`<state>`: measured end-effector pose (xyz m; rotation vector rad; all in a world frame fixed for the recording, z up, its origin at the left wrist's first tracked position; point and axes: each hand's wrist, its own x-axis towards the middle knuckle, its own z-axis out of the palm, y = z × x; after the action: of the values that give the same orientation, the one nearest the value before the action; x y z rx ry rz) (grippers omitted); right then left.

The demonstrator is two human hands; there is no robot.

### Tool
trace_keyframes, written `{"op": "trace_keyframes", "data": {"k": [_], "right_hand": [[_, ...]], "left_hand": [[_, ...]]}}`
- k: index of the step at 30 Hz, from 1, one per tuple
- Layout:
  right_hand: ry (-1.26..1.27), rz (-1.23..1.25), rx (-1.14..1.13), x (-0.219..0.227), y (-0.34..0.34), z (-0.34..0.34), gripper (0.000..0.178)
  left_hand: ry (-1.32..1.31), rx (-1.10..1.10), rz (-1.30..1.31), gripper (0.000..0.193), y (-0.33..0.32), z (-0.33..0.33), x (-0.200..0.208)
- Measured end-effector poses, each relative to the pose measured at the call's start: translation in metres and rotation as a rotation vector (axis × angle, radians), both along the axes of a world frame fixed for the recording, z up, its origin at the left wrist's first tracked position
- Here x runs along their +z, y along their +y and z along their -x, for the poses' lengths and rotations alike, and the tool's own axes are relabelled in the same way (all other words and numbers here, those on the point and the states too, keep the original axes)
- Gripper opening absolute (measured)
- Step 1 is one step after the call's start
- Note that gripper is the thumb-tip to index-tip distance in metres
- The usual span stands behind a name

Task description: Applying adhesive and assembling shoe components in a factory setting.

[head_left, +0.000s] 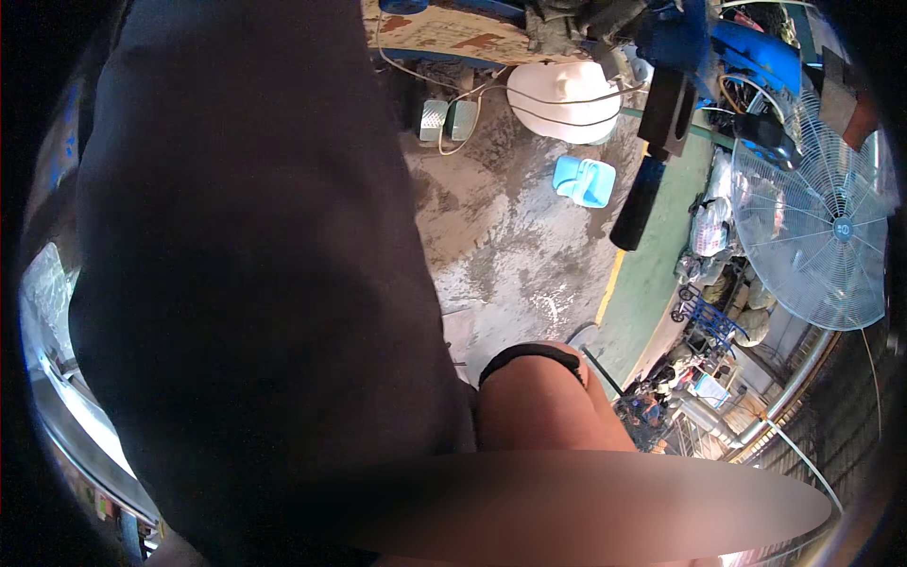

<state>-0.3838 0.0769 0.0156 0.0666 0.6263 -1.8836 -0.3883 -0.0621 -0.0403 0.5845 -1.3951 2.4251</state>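
A large stretch of dark cloth (255, 236) fills the left and middle of the head view, very near. Beside its lower right edge shows bare skin (539, 406) with a black band (529, 354) across its top; which part of a body this is, I cannot tell. A smeared patch covers the area below it. Neither my left hand nor my right hand can be made out. A black handle (638, 203) on a dark metal piece (669, 113) hangs down at the upper right.
On the stained floor (501, 227) stand a light-blue basket (583, 181) and a white rounded tub (564, 99), with a cable looping over the tub. A big wire-caged fan (812, 227) is at the right. Beyond lie bags (710, 227) and a blue hand cart (709, 317).
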Motion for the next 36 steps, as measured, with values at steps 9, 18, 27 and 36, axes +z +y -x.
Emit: {"op": "trace_keyframes", "data": {"k": [9, 18, 27, 36], "right_hand": [[-0.169, 0.0, 0.001, 0.006, 0.003, -0.01, 0.02], [-0.349, 0.008, -0.011, 0.007, 0.003, -0.015, 0.021], [-0.525, 0.35, 0.025, 0.031, -0.022, -0.017, 0.022], [0.051, 0.034, 0.084, -0.001, 0.005, -0.028, 0.027]], "left_hand": [[-0.19, 0.045, 0.189, 0.047, 0.04, -0.025, -0.006], [-0.39, 0.074, 0.386, 0.054, 0.071, -0.046, -0.028], [-0.579, 0.16, 0.921, 0.061, 0.05, -0.095, -0.004], [-0.594, 0.488, 1.33, 0.062, 0.03, -0.171, 0.062]]}}
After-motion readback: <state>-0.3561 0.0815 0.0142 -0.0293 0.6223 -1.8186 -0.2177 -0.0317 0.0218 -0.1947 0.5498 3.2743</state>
